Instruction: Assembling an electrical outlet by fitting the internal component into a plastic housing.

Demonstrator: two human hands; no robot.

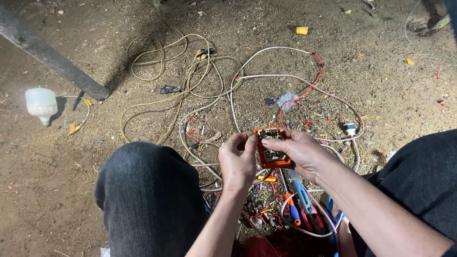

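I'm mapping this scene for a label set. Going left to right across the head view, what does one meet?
White bulb → dark plank → beige cable coils → left hand → orange socket box → right hand → small white plug.

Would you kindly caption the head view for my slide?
Both hands, left and right, hold an orange electrical box above tangled wires on dirt.

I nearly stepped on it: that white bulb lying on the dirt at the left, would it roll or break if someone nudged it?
The white bulb lies on its side, and its rounded body would probably roll in a short curve on the dirt ground. It looks like light plastic, so likely easy to lift. Its narrow base end may crack if stepped on.
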